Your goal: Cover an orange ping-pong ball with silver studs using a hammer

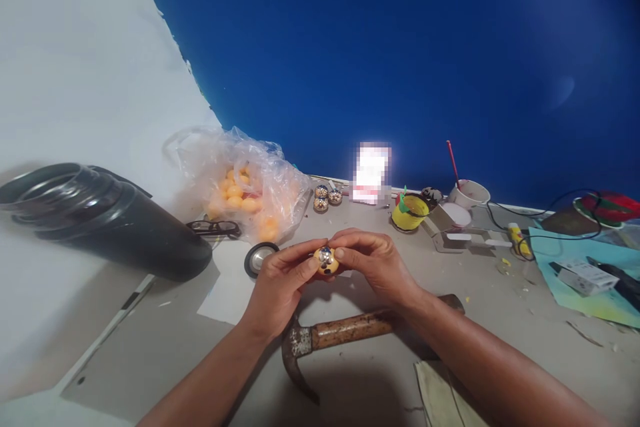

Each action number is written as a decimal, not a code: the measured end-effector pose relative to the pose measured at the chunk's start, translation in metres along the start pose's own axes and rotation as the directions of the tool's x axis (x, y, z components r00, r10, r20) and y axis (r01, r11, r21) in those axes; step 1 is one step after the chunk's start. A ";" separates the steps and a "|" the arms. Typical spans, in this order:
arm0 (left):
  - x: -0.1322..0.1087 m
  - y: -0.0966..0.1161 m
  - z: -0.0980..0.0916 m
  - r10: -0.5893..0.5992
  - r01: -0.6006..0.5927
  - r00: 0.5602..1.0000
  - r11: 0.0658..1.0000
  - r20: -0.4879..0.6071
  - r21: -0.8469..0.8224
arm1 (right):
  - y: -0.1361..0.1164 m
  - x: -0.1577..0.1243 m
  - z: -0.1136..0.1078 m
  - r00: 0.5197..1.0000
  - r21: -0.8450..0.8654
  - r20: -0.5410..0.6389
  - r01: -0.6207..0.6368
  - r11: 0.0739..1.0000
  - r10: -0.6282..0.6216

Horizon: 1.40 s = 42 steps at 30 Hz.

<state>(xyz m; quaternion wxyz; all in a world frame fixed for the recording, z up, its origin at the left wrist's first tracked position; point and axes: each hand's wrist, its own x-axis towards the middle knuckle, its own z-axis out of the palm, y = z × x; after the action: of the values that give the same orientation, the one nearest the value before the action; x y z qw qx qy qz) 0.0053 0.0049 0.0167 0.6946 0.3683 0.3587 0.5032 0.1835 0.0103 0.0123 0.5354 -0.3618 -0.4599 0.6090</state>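
Observation:
Both hands are closed around a small yellow ball (328, 268) with shiny silver on its upper part and dark spots below. The thumb and fingers of my left hand (285, 283) grip its left side. From the right, the thumb and fingertips of my right hand (383, 263) pinch it. Below the hands lies a claw hammer (350, 330), its metal head to the left and part of the wooden handle behind my right forearm. Left of the ball, a round dark lid (260, 259) with a silver centre rests on white paper (227, 287).
A dark bottle (135, 227) leans at left beside eyeglasses (215, 228) and a clear plastic bag (290, 193) of orange balls. Several shiny balls (321, 203) sit near the lit screen (371, 170). Rightward are a yellow pot (410, 213), a white cup (470, 193) and a glue stick (520, 240).

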 end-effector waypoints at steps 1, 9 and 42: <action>0.000 0.000 0.000 0.003 -0.003 1.000 1.000 0.000 0.006 | 0.000 0.000 0.000 1.000 0.001 -0.005 -0.002 1.000 0.002; -0.002 -0.005 -0.002 0.024 -0.025 0.999 0.999 0.025 0.041 | -0.002 0.001 -0.003 0.998 0.064 0.035 -0.063 0.996 0.061; -0.001 -0.009 -0.005 0.034 -0.047 0.997 0.976 0.063 0.214 | -0.006 0.006 -0.006 0.994 -0.147 -0.021 -0.110 0.983 0.108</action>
<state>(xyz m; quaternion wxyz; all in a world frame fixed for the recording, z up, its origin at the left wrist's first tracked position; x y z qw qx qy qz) 0.0052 0.0028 0.0064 0.6505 0.4633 0.3827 0.4644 0.1899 0.0167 0.0168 0.4760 -0.4292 -0.4800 0.5990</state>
